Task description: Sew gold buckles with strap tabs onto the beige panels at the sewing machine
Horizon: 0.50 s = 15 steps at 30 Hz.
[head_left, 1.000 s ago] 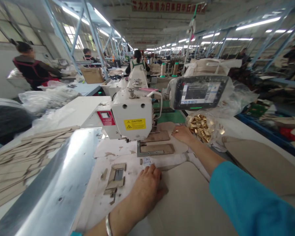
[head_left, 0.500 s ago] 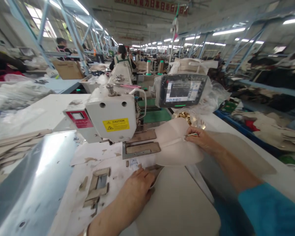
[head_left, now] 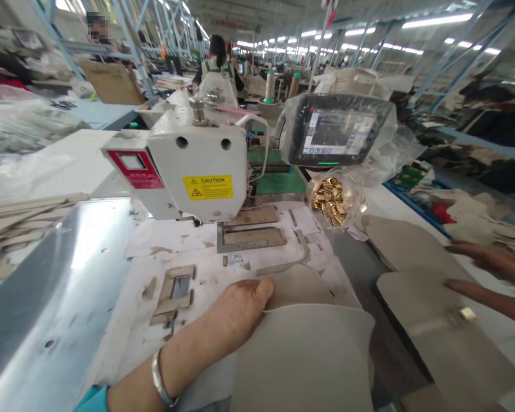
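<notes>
My left hand (head_left: 244,303), with a silver bangle on its wrist, is closed on the upper left edge of a beige panel (head_left: 304,355) in front of the sewing machine. Another beige piece (head_left: 300,286) shows beyond that panel's edge. At the right, my right hand (head_left: 498,280) has its fingers apart, partly cut off by the frame edge and a little blurred. Below its fingers lies a beige panel with a strap (head_left: 429,320), bearing a small gold metal fitting (head_left: 467,314). Whether the fingertips touch this panel I cannot tell.
The sewing machine head (head_left: 197,166) stands ahead, with a metal clamp frame (head_left: 240,247) beneath. A bag of gold fittings (head_left: 331,200) sits below the control screen (head_left: 341,131). More beige panels (head_left: 407,240) lie at right. A person (head_left: 217,57) sits beyond the machine.
My right hand has moved from the clamp to the right, and the strapped panel now lies there. My left hand has shifted slightly, its thumb now over the panel edge. The view has tilted down.
</notes>
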{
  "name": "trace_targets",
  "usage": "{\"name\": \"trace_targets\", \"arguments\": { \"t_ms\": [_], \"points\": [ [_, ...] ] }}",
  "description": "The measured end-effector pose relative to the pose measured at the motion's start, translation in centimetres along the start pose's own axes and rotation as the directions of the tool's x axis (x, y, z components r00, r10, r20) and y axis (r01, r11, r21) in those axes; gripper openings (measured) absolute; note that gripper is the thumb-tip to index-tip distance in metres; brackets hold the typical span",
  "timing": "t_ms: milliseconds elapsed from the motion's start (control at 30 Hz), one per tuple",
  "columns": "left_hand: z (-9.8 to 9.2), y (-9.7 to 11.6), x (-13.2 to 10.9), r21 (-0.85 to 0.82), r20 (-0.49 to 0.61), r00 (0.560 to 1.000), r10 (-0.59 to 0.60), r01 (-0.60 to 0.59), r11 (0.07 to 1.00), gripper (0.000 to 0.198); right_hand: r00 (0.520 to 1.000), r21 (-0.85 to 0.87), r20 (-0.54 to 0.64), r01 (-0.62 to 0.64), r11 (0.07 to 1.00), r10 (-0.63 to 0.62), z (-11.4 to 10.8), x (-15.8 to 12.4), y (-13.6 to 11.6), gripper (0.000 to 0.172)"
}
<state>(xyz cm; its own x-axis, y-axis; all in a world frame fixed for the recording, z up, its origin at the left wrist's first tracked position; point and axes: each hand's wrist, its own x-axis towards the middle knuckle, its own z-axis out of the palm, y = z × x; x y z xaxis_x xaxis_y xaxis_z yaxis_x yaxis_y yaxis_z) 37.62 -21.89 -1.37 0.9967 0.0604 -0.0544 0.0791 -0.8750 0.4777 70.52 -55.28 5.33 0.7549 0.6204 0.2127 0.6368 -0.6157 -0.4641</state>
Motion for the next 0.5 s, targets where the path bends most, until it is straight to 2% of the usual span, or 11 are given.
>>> {"name": "trace_targets", "arguments": {
  "t_ms": [33,67,100,133,167,200,267,333,367,433,500],
  "points": [
    [0.0,0.1,0.0,-0.024,-0.004,1.0,-0.016,0.015,1.0,0.032,0.983,0.088,0.183,-0.033,0.996,0.017,1.9,-0.7,-2.1,0.064],
    [0.0,0.2,0.1,-0.052,-0.014,0.999,-0.041,0.04,0.998,0.03,0.929,0.225,0.369,-0.072,0.972,-0.017,4.1,-1.5,-4.5,0.062],
    [0.0,0.3,0.1,-0.082,-0.029,0.997,-0.076,0.074,0.994,0.025,0.837,0.333,0.541,-0.122,0.935,-0.084,6.4,-2.3,-7.1,0.061],
    [0.0,0.5,0.2,-0.115,-0.047,0.992,-0.116,0.11,0.987,0.019,0.769,0.377,0.63,-0.182,0.908,-0.107,8.5,-3.1,-9.5,0.057],
    [0.0,0.6,0.2,-0.146,-0.062,0.986,-0.156,0.145,0.978,0.014,0.73,0.396,0.676,-0.247,0.884,-0.099,10.3,-3.6,-11.5,0.051],
    [0.0,0.8,0.2,-0.171,-0.078,0.978,-0.193,0.177,0.969,0.014,0.712,0.405,0.7,-0.327,0.854,-0.059,11.6,-3.9,-13.0,0.049],
    [0.1,0.9,0.2,-0.177,-0.124,0.965,-0.233,0.21,0.962,0.03,0.728,0.44,0.681,-0.487,0.755,0.073,12.8,-3.4,-14.2,0.046],
    [0.3,1.0,0.1,-0.101,-0.187,0.961,-0.205,0.189,0.977,0.052,0.731,0.466,0.649,-0.6,0.65,0.209,12.3,-1.3,-13.5,0.045],
    [0.4,1.1,0.0,-0.04,-0.214,0.961,-0.174,0.17,0.985,0.055,0.723,0.466,0.641,-0.633,0.618,0.257,11.8,0.1,-12.8,0.043],
    [0.5,1.2,-0.1,0.077,-0.225,0.969,-0.104,0.124,0.989,0.04,0.713,0.445,0.636,-0.651,0.615,0.294,11.2,3.1,-11.3,0.037],
    [0.5,1.5,-0.2,0.146,-0.206,0.977,-0.064,0.095,0.985,0.024,0.807,0.461,0.544,-0.515,0.723,0.229,11.5,6.0,-10.6,0.03]
  ]
}}
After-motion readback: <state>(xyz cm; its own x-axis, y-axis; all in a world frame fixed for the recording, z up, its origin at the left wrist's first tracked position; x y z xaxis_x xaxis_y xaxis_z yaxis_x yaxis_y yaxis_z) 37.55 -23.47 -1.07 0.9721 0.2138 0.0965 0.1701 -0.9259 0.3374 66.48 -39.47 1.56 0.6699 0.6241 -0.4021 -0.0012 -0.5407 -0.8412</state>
